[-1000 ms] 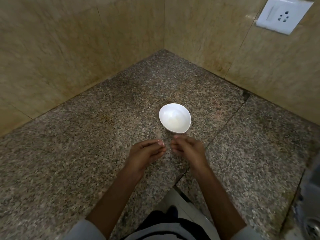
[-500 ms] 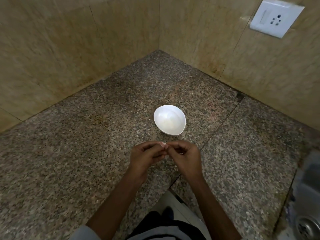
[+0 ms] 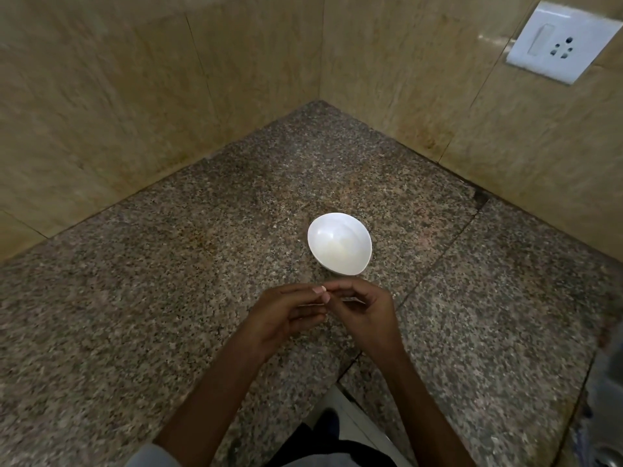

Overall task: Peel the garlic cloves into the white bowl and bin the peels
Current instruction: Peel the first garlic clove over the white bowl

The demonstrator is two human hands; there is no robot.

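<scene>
Plainly the work is in the peeling step. The left hand (image 3: 286, 315) and right hand (image 3: 367, 315) meet at their fingertips just above the counter (image 3: 151, 298). Both have their fingers curled inward, thumb and forefinger tips drawn together. Between those tips shows a small pale bit, which I take from the task to be a clove (image 3: 325, 297). It is too small and blurred to tell whether its skin is on, half off or gone. Each hand seems to pinch one side of it, so neither hand is free.

The bowl (image 3: 338, 244) stands on the counter just beyond the fingertips, near them but not touching, its mouth facing up. Its bottom has a faint yellowish tint. Whether that is peeled garlic or only a reflection I cannot tell, so the count of finished cloves is unknown.

No unpeeled garlic, loose peels or bin can be made out. Thin skins would be hard to pick out on the speckled granite anyway. By my judgement this clove has yet to go into the bowl, and binning the peels has yet to be done.

Farther out, tiled walls (image 3: 135, 96) close the corner, with a white socket (image 3: 556, 42) at upper right.
</scene>
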